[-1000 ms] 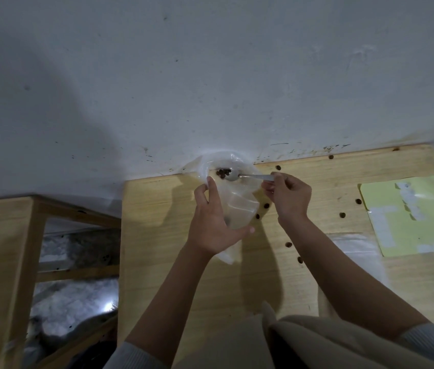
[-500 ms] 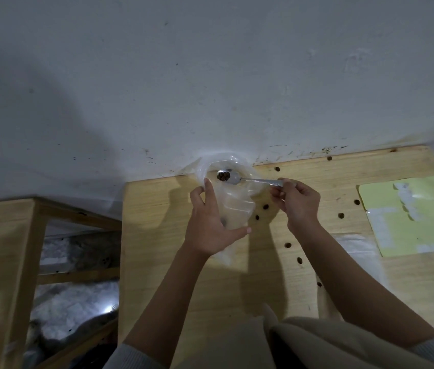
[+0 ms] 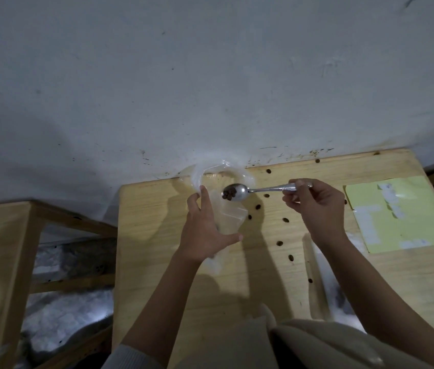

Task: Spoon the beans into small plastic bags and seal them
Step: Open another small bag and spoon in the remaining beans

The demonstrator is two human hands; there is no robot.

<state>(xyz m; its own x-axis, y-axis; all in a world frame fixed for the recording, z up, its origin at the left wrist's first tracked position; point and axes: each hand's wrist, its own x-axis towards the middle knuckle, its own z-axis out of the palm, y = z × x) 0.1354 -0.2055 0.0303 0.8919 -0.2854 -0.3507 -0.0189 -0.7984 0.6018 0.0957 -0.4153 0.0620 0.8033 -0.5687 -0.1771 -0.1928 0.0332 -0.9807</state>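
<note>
My left hand grips the plastic bag upright; my right hand pinches the spoon, beans in its bowl at the bag's mouth.

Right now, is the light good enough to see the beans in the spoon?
Head view: dim and wide-angle, table edge curved; the beans are a dark clump in the spoon, which shows glare; the clear bag is faint; strong hand shadows.

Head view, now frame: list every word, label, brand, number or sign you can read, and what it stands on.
None can be read.
Yellow-green paper sheet on the wooden table: pale taped patches only, no legible writing.
Metal spoon, clear plastic bag, grey wall: no print visible.
</note>
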